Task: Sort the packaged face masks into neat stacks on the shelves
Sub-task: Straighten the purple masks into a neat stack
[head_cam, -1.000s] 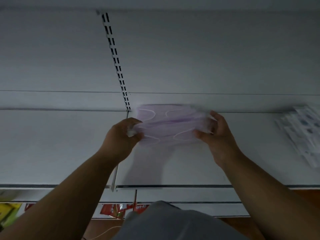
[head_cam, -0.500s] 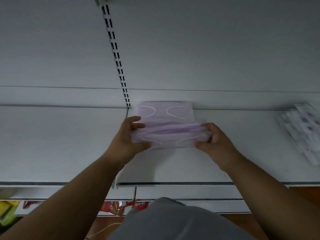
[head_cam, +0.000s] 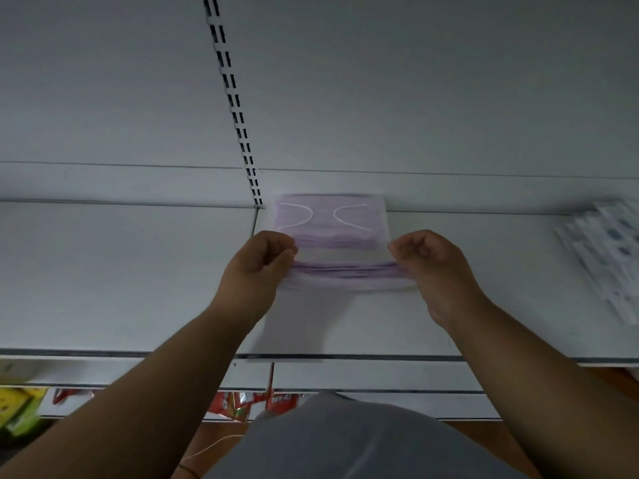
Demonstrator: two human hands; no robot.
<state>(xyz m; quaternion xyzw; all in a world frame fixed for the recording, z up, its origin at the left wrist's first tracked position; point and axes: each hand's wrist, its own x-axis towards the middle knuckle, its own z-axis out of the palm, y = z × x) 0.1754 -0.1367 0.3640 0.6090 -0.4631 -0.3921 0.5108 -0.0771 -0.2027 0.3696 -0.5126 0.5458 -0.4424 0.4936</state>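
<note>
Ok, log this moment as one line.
both hands hold purple mask bundle | purple mask stack behind | shelf

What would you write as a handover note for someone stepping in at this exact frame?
Left hand and right hand each pinch one end of a bundle of purple packaged masks, held over the white shelf.
A purple stack already lies at the back of the shelf, beside the slotted upright.
White mask packs lie fanned out at far right, not squared.
Left: set the bundle down neatly, then tidy the white packs.
</note>
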